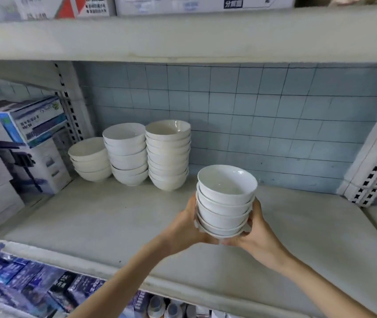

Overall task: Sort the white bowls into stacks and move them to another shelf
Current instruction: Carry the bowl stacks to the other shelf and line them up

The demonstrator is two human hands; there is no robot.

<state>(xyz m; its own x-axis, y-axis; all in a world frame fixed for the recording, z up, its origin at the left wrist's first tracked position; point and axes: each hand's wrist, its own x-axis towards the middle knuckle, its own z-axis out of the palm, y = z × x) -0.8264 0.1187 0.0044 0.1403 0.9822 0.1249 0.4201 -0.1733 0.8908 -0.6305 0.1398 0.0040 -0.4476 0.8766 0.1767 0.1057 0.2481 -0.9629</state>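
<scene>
Head cam: I'm holding a stack of white bowls (225,203) between both hands, above the front-middle of the grey shelf (104,216), not touching it. My left hand (188,226) cups the stack's left side and base, fingers wrapped under; my right hand (257,230) cups the right side, thumb up along the bowls. Both hands closed around the stack, meeting under its bottom. Stack is upright, slightly tilted. At the back left of the same shelf, against the tiled wall (263,115), three more bowl stacks stand side by side: a short stack (90,160), a middle stack (126,154), a tall stack (168,154), touching or nearly so. Cardboard boxes (22,143) sit left of the shelf post.
</scene>
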